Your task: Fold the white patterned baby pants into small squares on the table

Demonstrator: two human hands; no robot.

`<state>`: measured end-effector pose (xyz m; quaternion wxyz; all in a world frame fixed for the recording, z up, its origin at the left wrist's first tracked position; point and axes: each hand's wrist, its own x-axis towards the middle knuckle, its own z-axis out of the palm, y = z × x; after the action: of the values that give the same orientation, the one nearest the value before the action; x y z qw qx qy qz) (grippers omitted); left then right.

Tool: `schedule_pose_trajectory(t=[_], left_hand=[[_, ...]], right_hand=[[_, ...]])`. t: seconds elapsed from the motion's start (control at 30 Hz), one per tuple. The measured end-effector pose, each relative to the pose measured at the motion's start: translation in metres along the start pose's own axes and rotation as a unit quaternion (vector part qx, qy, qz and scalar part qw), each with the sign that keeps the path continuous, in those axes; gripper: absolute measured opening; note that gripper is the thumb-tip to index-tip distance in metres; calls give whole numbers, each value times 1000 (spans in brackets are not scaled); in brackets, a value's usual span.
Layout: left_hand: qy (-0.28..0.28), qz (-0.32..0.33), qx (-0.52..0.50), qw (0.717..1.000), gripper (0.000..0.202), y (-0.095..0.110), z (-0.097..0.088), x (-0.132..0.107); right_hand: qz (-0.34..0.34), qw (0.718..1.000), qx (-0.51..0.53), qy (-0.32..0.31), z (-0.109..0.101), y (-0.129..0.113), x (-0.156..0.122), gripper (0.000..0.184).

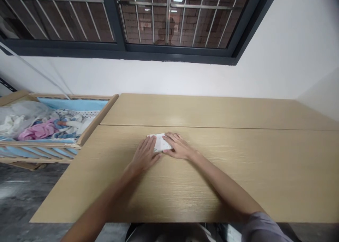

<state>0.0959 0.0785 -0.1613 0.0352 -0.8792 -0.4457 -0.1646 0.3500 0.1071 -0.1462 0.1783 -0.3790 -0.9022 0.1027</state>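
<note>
I've got my left hand (144, 153) and right hand (179, 146) laid flat, thumbs spread, over opposite ends of one white printed rectangle (160, 143), mid-frame, long axis left-right. One crib (98, 120) at left, one barred window (121, 26) up top.

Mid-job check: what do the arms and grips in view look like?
The left grip and right grip are bare human hands, without gloves; no rings show. Both slender, tapering forearms are uncovered, with no watch, cable or marking visible. A greyish-purple fabric sleeve covers the right upper arm; none shows on the left.
</note>
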Motion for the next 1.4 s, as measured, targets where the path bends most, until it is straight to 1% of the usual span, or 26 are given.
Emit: schedule_pose_trajectory(t=[0.07,0.1,0.13,0.2,0.23,0.3,0.37,0.47,0.53,0.57,0.63,0.7,0.8,0.83,0.9,0.97,1.0,1.07,1.1,1.17,1.2,1.27,1.33,1.4], left_hand=[[-17,-9,-31,999,77,-1,-2,6],[-24,-20,-48,998,75,-2,-2,9],[-28,-31,-62,997,71,-4,-2,14],[-26,-56,-79,995,54,-7,-4,25],[-22,-67,-83,994,45,-8,-6,30],[-6,-98,-87,991,34,-7,-14,38],[16,-138,-94,986,28,-1,-27,41],[38,-183,-124,975,25,14,-49,35],[32,-205,-171,963,32,26,-57,28],[23,-226,-198,954,39,31,-58,25],[0,-278,-233,932,50,41,-54,21],[-22,-318,-234,919,52,48,-44,21],[-50,-325,-200,923,40,53,-30,26],[-59,-325,-187,925,37,55,-28,27],[-69,-325,-156,930,32,59,-30,27],[-69,-319,-124,937,32,67,-37,23],[-61,-306,-102,945,33,73,-40,19],[-32,-252,-52,966,40,87,-43,9],[-16,-220,-29,975,46,95,-42,3],[-5,-170,0,985,58,108,-33,-6],[-14,-163,2,987,62,114,-26,-10],[-46,-169,0,984,63,123,-13,-16],[-64,-183,-6,981,60,126,-1,-20],[-59,-188,-10,980,59,126,6,-21]], right_hand=[[-4,999,33,-8,3,6,2,83],[-1,999,51,-9,5,10,3,83],[5,998,68,-4,8,13,5,81],[28,995,98,22,13,17,9,69],[44,992,110,41,14,18,12,63],[83,983,143,76,13,17,18,53],[110,965,215,101,6,16,23,45],[117,918,357,126,-14,13,29,40],[129,896,403,132,-28,13,32,42],[142,894,405,127,-34,14,34,44],[169,902,384,107,-38,18,39,51],[180,915,352,83,-33,25,45,54],[179,939,289,57,-15,36,53,46],[179,946,265,50,-9,38,54,43],[180,955,231,42,-3,39,55,37],[161,963,211,45,-6,34,52,36],[139,970,194,48,-11,29,49,38],[71,987,140,46,-22,15,42,44],[31,992,113,36,-27,6,38,47],[-50,995,89,-4,-33,-10,30,51],[-90,991,90,-28,-33,-17,26,52],[-161,979,102,-70,-27,-27,18,55],[-195,969,118,-91,-17,-29,12,55],[-202,966,128,-96,-7,-22,10,52]])
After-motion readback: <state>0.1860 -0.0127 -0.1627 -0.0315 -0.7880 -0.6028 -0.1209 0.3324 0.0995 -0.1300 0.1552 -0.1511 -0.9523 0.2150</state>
